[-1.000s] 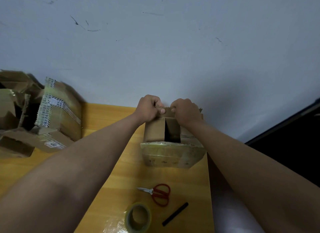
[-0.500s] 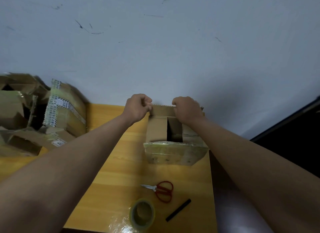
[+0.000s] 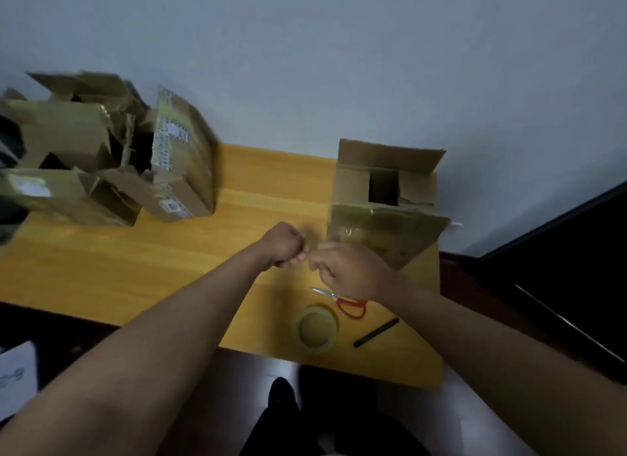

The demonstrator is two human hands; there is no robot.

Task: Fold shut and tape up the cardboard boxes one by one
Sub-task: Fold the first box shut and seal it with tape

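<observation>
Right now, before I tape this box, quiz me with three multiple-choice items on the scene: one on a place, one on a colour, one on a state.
1. Where does the tape roll lie?
A. Inside the box
B. On the table's near edge, beside the scissors
C. On the pile of boxes

2. What colour are the handles of the scissors?
A. Red
B. Blue
C. Black

3. How is the top of the open box?
A. Taped shut
B. Crushed flat
C. Open, with a gap between its flaps

Key: 1 B, it lies on the table just left of the scissors; 2 A, the loops show red; 3 C, a dark opening shows and the far flap stands up.
</observation>
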